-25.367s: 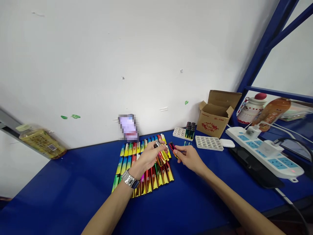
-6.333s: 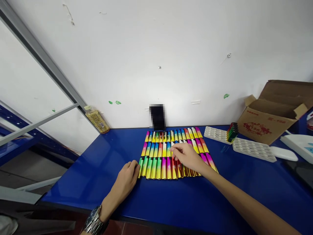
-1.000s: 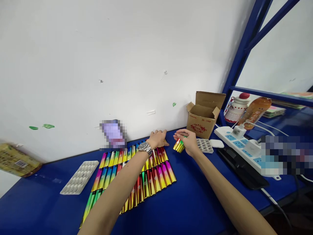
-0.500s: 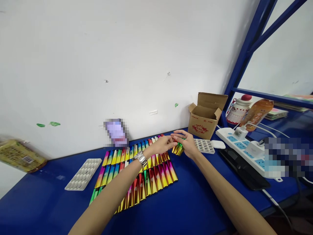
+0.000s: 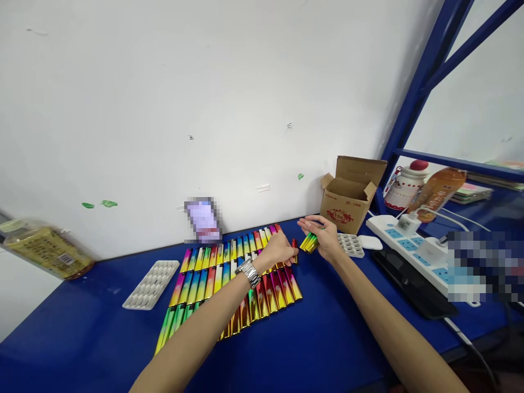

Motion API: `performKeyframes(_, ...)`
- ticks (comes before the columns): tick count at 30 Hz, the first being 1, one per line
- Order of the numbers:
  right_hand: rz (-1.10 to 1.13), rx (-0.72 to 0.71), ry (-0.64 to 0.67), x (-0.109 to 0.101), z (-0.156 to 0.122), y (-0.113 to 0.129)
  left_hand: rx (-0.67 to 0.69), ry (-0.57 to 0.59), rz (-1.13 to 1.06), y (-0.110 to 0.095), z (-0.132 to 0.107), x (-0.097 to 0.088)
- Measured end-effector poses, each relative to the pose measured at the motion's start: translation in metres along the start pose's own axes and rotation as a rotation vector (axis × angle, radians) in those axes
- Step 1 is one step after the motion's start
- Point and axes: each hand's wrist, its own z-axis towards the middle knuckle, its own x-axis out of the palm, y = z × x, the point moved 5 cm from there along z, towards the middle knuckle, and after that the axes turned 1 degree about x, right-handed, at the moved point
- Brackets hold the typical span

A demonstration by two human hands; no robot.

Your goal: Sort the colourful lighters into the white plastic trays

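We see that the two hands, which half a second ago met over the bundle, have parted: our left hand (image 5: 279, 251) has drawn back toward the sorted rows, and a single red lighter (image 5: 295, 244) now shows at its fingertips, while red no longer shows clearly in the small bundle (image 5: 309, 243) kept by our right hand (image 5: 326, 239). We judge from this that one piece has been taken out of the bundle and brought to the right end of the rows of lighters (image 5: 200, 285), so the layout is close to gaining another piece there; whether it already rests on the tabletop (image 5: 327, 322) we cannot tell. As for pose, our left arm reaches across the rows, its wrist with the metal watch (image 5: 248, 273) above them, palm down and fingers bent, apparently pinching the red lighter. Our right hand is just to the right of that lighter, held sideways with curled fingers wrapped around the green-and-gold bundle, whose lower ends point down toward the left. The rows lie beneath and to the left of our left hand, partly hidden by its forearm. One white tray (image 5: 151, 285) sits well to that hand's left, another, the partly covered tray (image 5: 352, 245), just beyond our right hand, and the open carton (image 5: 344, 210) stands behind it.
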Motion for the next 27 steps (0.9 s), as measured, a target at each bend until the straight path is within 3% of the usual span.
performKeyframes(7,-0.013,-0.021,0.017,0.001,0.0,0.0,0.03,0.016,0.208,-0.006,0.005,0.01)
performKeyframes(11,-0.011,-0.018,0.026,0.001,-0.001,0.001,0.098,-0.074,0.36,-0.007,0.002,0.0)
performKeyframes(14,-0.019,-0.029,0.024,0.001,-0.001,0.001,0.25,-0.151,0.493,-0.012,-0.004,-0.007)
performKeyframes(18,-0.026,-0.05,0.009,-0.001,-0.001,0.002,0.494,-0.099,0.686,-0.014,-0.009,0.001)
performKeyframes(27,-0.028,-0.035,0.022,0.001,-0.003,0.001,0.399,-0.164,0.781,-0.008,-0.01,0.0)
